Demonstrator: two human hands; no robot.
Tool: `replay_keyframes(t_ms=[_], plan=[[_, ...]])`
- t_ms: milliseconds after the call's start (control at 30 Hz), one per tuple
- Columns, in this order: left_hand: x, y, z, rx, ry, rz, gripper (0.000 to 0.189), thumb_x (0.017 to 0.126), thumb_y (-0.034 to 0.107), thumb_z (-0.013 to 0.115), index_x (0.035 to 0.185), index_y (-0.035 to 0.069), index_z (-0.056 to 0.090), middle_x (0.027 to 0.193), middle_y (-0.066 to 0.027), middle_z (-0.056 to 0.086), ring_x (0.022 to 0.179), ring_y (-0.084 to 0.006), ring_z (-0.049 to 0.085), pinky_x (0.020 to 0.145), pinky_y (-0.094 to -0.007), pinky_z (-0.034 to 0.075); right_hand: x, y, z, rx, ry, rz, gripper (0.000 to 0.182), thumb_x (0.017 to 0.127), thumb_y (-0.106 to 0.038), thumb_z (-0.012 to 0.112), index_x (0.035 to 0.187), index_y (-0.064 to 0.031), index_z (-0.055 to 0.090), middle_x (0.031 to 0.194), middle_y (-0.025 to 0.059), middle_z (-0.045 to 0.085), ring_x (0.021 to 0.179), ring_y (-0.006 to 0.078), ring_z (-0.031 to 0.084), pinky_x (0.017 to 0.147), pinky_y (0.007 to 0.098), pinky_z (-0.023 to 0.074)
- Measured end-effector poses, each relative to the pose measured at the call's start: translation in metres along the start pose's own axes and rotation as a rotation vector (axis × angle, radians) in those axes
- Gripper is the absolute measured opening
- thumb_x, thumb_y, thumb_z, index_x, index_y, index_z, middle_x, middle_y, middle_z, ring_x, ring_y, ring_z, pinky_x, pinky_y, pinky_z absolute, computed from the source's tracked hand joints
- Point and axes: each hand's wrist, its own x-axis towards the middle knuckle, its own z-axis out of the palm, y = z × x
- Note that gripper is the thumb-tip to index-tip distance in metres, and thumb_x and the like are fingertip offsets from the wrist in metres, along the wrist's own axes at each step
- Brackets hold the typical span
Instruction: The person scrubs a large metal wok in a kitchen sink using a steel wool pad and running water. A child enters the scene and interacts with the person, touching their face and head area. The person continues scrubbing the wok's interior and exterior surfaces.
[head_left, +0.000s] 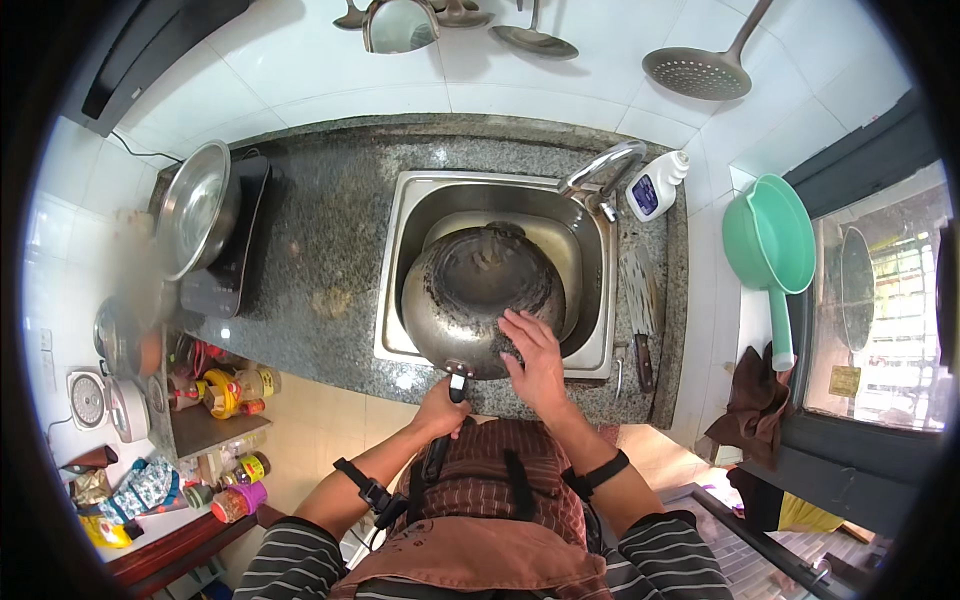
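A metal wok (487, 300) with a blackened bottom lies upside down over the stainless steel sink (383, 300), its underside facing up. My left hand (442, 409) is closed around the wok's black handle, which points towards my body. My right hand (534, 352) rests its spread fingertips on the near right side of the wok's outer surface. Behind the wok, cloudy water or a basin shows in the sink; which one is hard to tell. A chrome faucet (607, 169) arches at the sink's back right corner.
A cleaver (641, 315) lies right of the sink, below a white bottle (656, 186). A steel bowl (196, 210) sits on a black induction cooker (244, 225) at left. A green dipper (772, 240) hangs at right. A skimmer (697, 73) and ladles hang on the tiled wall.
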Motion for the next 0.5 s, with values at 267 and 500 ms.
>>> replay_keyframes(t_ms=[267,500], plan=[[0.007,-0.008,0.000,-0.068,-0.027,0.026,0.037,0.090,0.003,0.059,0.125,-0.007,0.050,0.065,-0.0102,0.064,0.049,-0.0210,0.065,0.048,-0.0371,0.054,0.035,0.017,-0.008,-0.026,0.032,0.121,0.039,0.073,-0.008,0.086,0.110,-0.0135,0.074,0.113,0.0096,0.067,0.112,0.0344,0.059,0.103,0.0436,0.0469],[0.013,-0.012,0.001,-0.034,-0.030,0.024,0.037,0.090,0.003,0.059,0.125,-0.005,0.051,0.068,-0.0104,0.065,0.050,-0.0207,0.065,0.048,-0.0368,0.054,0.051,0.044,-0.016,-0.088,0.120,0.246,0.033,0.071,-0.008,0.087,0.102,-0.0083,0.075,0.105,0.0109,0.064,0.104,0.0339,0.059,0.095,0.0451,0.0488]])
